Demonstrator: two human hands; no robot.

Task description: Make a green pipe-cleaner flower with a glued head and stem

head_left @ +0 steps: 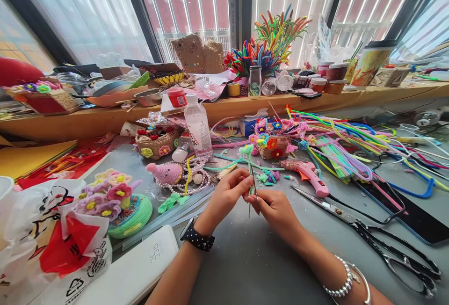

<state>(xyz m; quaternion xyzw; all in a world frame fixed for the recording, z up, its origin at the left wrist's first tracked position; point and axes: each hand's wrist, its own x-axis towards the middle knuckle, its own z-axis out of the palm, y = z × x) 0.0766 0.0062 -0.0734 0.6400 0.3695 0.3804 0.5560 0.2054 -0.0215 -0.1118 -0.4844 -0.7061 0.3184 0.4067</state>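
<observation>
Pinched in my left hand [229, 193] is a light green pipe-cleaner flower [247, 150], its fuzzy head upright and its thin stem running down between my hands. My right hand [275, 206] is closed around a slim dark metal tool [253, 176] that points up along the stem; whether it is tweezers or small scissors I cannot tell. Both hands almost touch above the grey table. Beyond them lie cut bits of green and purple pipe cleaner [268, 177]. To the right of my fingers rests a pink glue gun [308, 174].
Large black-handled scissors [368, 230] lie at right, near a dark phone [410, 214]. Loose pipe cleaners [336, 150] cover the back right. A water bottle [198, 127] stands behind my left hand. At left are a white power bank [140, 267], a plastic bag [52, 244] and a flower pot [131, 216].
</observation>
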